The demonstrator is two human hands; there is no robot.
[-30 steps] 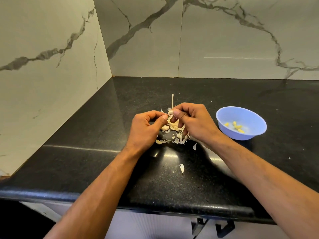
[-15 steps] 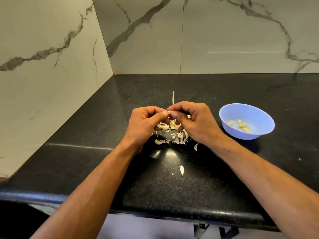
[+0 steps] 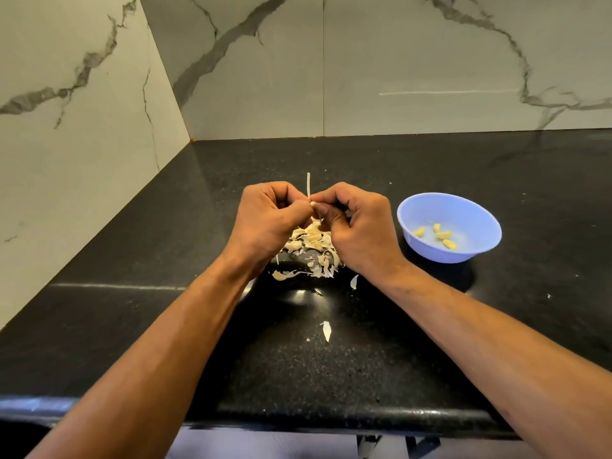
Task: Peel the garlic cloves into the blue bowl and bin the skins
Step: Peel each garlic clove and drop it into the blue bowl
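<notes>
Above the heap of garlic skins point(image 3: 311, 251) on the black granite counter point(image 3: 331, 369), the left hand point(image 3: 266, 223) and right hand point(image 3: 359, 226) meet fingertip to fingertip, both with fingers curled in and pinching a small garlic clove point(image 3: 313, 204) between them; only a pale tip of the clove shows, so how much skin it still wears cannot be told. A thin dry stem point(image 3: 308, 185) stands up just behind the fingers. To the right, well apart from the heap, the blue bowl point(image 3: 463, 207) holds a few peeled cloves point(image 3: 440, 235). Two loose flakes of skin point(image 3: 327, 330) lie nearer the counter's front edge. The step in hand looks like stripping this clove's skin, part way through the job. The next move likely calls for a nail under the papery layer to pull it free, then carrying the bare clove right to the bowl; no bin is in view, so the skins would be gathered later
</notes>
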